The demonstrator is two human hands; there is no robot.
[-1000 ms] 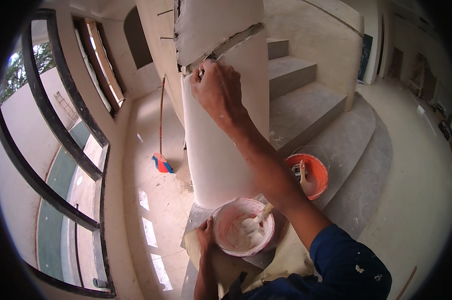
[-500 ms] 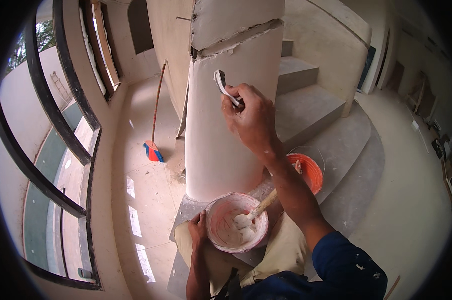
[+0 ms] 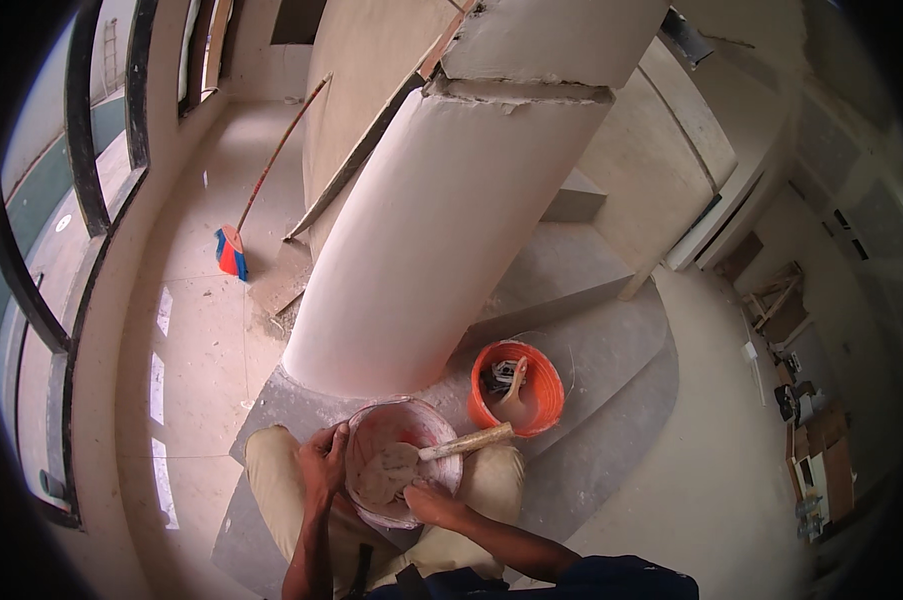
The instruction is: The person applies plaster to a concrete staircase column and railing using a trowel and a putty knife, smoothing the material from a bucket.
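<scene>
A plaster-coated bucket (image 3: 448, 428) sits between my knees with wet white plaster (image 3: 386, 475) in it. My left hand (image 3: 321, 460) grips its left rim. Low over the bucket's near right side is my right hand (image 3: 432, 502), fingers curled round a small scraper whose blade I cannot make out now; half a second ago it showed, smeared with plaster. A wooden-handled tool (image 3: 479, 441) leans on the far right rim, its head in the plaster. Beyond the bucket rises a smooth white column (image 3: 431, 230), with a rough broken groove across its upper part.
An orange bucket (image 3: 544, 385) holding murky liquid and tools stands on the grey step (image 3: 601, 400) to the right. Stairs (image 3: 561, 260) curve up behind the column. A broom (image 3: 233, 255) stands at left, near black window frames (image 3: 81, 130). Boards and clutter (image 3: 821, 450) lie far right.
My right hand has come down from the column's face to the plaster bucket. My left hand stays on the rim. The view has tilted down and turned.
</scene>
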